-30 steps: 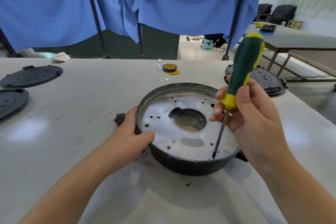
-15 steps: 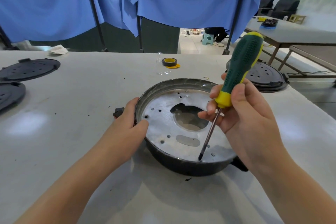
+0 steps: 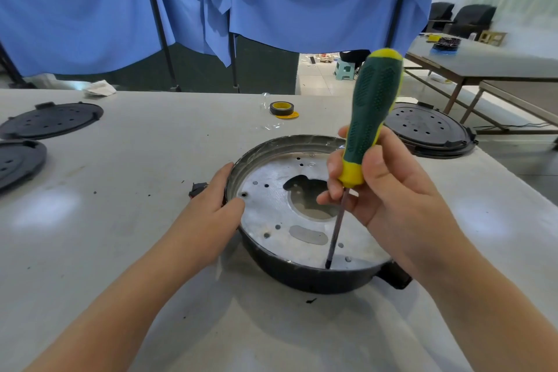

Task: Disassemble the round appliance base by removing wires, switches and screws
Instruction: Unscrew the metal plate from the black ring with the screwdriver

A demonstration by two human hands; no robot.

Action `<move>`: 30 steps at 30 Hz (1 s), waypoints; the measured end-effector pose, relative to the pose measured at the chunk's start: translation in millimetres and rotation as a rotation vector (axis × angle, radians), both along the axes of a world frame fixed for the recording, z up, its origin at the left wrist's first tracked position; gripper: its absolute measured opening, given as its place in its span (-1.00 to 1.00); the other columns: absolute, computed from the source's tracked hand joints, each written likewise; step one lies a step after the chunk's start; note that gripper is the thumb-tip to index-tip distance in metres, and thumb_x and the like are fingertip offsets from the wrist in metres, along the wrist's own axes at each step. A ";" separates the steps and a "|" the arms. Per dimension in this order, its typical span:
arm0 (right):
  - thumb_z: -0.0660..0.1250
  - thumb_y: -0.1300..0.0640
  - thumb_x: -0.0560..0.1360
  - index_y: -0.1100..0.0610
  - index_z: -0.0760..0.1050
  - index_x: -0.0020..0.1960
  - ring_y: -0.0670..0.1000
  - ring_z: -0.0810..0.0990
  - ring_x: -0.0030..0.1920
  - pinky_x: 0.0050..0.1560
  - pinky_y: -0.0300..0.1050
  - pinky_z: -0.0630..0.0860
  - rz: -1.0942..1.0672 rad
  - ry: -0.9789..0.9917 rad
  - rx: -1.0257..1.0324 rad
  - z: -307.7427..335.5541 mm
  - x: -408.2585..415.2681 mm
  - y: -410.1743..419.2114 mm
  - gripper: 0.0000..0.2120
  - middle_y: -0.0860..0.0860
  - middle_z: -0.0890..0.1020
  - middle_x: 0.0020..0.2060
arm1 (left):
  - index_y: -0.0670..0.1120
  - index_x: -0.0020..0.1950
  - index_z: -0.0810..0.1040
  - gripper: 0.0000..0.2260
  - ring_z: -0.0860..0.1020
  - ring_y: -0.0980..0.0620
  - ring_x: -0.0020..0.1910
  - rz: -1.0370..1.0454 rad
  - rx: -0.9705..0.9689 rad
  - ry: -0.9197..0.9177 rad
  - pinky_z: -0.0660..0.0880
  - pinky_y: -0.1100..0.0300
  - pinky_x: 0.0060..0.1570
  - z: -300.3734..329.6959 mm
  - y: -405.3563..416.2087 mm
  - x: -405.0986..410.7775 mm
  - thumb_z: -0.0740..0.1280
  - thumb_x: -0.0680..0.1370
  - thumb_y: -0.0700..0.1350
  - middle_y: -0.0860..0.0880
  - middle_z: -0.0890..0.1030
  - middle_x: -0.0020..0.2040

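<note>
I have the round appliance base (image 3: 302, 275) sitting on the counter (image 3: 126, 178), open side up, and I place everything else from it. My left hand (image 3: 211, 220) holds its near-left rim, fingers (image 3: 225, 172) curled around the outside wall and thumb hooked over the edge onto the metal plate (image 3: 271, 211) inside. My right hand (image 3: 383, 190) grips the screwdriver (image 3: 371, 112) low on its green and yellow handle, fingers wrapped round it, with the shaft running down to the plate's near edge. The tip (image 3: 327, 266) sits at a spot just inside the near rim; I judge there is a screw there, though the head itself is too small to make out.

So the step in hand looks like screw removal. Next I need to keep the tip seated square, press down, and turn, while the left hand stops the base from spinning. A small black part (image 3: 197, 189) lies just left of the base. Black round covers (image 3: 428, 130) lie to the base's far right and well to its far left (image 3: 51, 119), and a tape roll (image 3: 281, 108) beyond it.
</note>
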State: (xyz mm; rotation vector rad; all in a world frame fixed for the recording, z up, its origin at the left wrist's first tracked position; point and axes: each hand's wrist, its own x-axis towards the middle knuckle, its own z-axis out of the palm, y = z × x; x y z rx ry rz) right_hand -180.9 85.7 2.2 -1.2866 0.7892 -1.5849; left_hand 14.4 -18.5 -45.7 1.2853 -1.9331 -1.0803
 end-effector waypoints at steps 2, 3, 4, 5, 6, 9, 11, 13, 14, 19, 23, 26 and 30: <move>0.18 0.02 0.51 0.10 0.46 0.16 -0.02 0.54 -0.24 -0.06 -0.09 0.56 0.085 -0.007 0.024 3.5 2.4 -2.3 -0.72 0.03 0.56 -0.22 | 0.23 0.47 0.15 -0.35 0.52 0.20 0.01 -0.020 -0.001 -0.002 0.49 0.11 -0.09 0.8 -2.7 -0.4 0.08 0.36 0.03 0.30 0.50 0.11; 0.16 0.03 0.52 0.10 0.48 0.15 -0.03 0.54 -0.25 -0.05 -0.09 0.56 0.134 -0.010 0.045 5.3 4.4 -3.7 -0.72 0.03 0.56 -0.22 | 0.23 0.47 0.17 -0.36 0.51 0.21 0.03 -0.031 -0.004 -0.006 0.50 0.09 -0.05 1.3 -4.0 -0.7 0.08 0.36 0.02 0.32 0.50 0.13; 0.13 0.04 0.54 0.12 0.50 0.14 -0.03 0.52 -0.26 -0.06 -0.10 0.55 0.195 -0.020 0.066 6.8 7.1 -5.1 -0.72 0.03 0.55 -0.24 | 0.23 0.46 0.19 -0.38 0.51 0.22 0.05 -0.045 -0.010 -0.010 0.50 0.07 0.00 1.9 -5.1 -1.1 0.08 0.37 0.02 0.33 0.50 0.15; 0.11 0.05 0.55 0.13 0.52 0.12 -0.03 0.50 -0.28 -0.08 -0.12 0.54 0.260 -0.037 0.083 7.9 10.2 -6.2 -0.71 0.03 0.54 -0.25 | 0.23 0.44 0.21 -0.40 0.51 0.21 0.11 -0.064 -0.018 -0.013 0.50 0.05 0.07 2.8 -6.3 -2.0 0.09 0.37 0.01 0.32 0.51 0.18; 0.09 0.06 0.56 0.15 0.53 0.10 -0.04 0.47 -0.31 -0.13 -0.14 0.52 0.315 -0.057 0.094 8.7 13.7 -7.0 -0.70 0.03 0.53 -0.27 | 0.22 0.44 0.22 -0.41 0.51 0.17 0.18 -0.083 -0.022 -0.018 0.48 0.01 0.16 4.2 -7.3 -3.1 0.09 0.38 0.00 0.26 0.53 0.21; 0.05 0.05 0.59 0.14 0.54 0.03 -0.06 0.35 -0.38 -0.30 -0.24 0.40 0.382 -0.092 0.125 8.6 21.1 -9.3 -0.69 0.02 0.49 -0.32 | 0.22 0.45 0.24 -0.41 0.55 0.08 0.15 -0.120 -0.024 -0.016 0.45 -0.04 0.22 8.1 -8.0 -4.5 0.11 0.39 -0.03 0.12 0.59 0.16; 0.05 -0.04 0.57 0.13 0.52 -0.01 -0.05 0.28 -0.40 -0.36 -0.24 0.29 0.376 -0.112 0.148 9.8 19.7 -10.0 -0.65 0.02 0.44 -0.37 | 0.23 0.38 0.32 -0.48 0.56 0.06 0.10 -0.128 -0.038 -0.044 0.49 -0.06 0.15 11.4 -7.0 -3.7 0.12 0.42 -0.05 0.12 0.60 0.11; 0.09 -0.25 0.48 0.15 0.48 -0.13 -0.04 0.20 -0.42 -0.40 -0.20 0.18 0.370 -0.144 0.166 12.5 15.1 -9.7 -0.53 0.02 0.38 -0.41 | 0.22 0.36 0.33 -0.57 0.54 0.01 0.08 -0.103 -0.074 -0.118 0.50 -0.03 0.13 15.3 -3.2 -2.7 0.14 0.51 -0.07 0.08 0.57 0.14; 0.14 -0.34 0.41 0.15 0.44 -0.20 -0.04 0.16 -0.43 -0.41 -0.18 0.14 0.358 -0.143 0.164 14.2 14.0 -8.5 -0.48 0.00 0.35 -0.43 | 0.16 0.44 0.26 -0.55 0.50 0.01 0.14 -0.054 -0.128 -0.192 0.45 0.01 0.19 17.1 -0.7 -2.2 0.15 0.54 -0.07 0.05 0.51 0.21; 0.43 -0.25 0.33 0.05 0.26 -0.42 -0.08 0.14 -0.52 -0.52 -0.27 0.15 0.104 0.048 0.130 13.9 25.7 -3.6 -0.50 -0.08 0.26 -0.54 | 0.06 0.44 0.30 -0.58 0.39 0.10 0.28 -0.074 -0.412 -0.222 0.30 0.12 0.32 35.0 32.0 -15.9 0.11 0.57 0.00 0.11 0.44 0.28; 0.31 0.09 0.47 0.02 0.23 -0.49 -0.11 0.12 -0.59 -0.58 -0.31 0.14 0.143 0.040 0.126 15.9 25.5 -6.3 -0.59 -0.10 0.23 -0.62 | 0.12 -0.18 0.45 -0.78 0.40 0.20 -0.06 -0.362 -0.435 -0.411 0.10 0.01 0.43 33.3 49.6 -33.3 0.03 0.48 -0.08 0.21 0.48 -0.19; 0.28 0.15 0.36 0.01 0.13 -0.48 -0.11 0.09 -0.59 -0.57 -0.36 0.14 0.319 -0.012 0.197 20.5 11.2 -9.6 -0.63 -0.10 0.17 -0.63 | 0.09 0.05 0.57 -0.57 0.40 0.22 0.04 -0.366 -0.484 -0.496 -0.02 0.04 0.46 30.4 47.8 -33.7 -0.04 0.40 -0.07 0.23 0.53 0.00; 0.22 0.19 0.33 0.02 0.11 -0.47 -0.05 0.04 -0.55 -0.55 -0.32 0.09 0.509 0.003 0.243 24.0 1.1 -19.1 -0.68 -0.05 0.10 -0.61 | 0.08 0.11 0.57 -0.59 0.39 0.29 0.05 -0.385 -0.444 -0.498 0.04 0.02 0.45 34.8 45.6 -34.3 0.01 0.44 -0.06 0.27 0.53 -0.01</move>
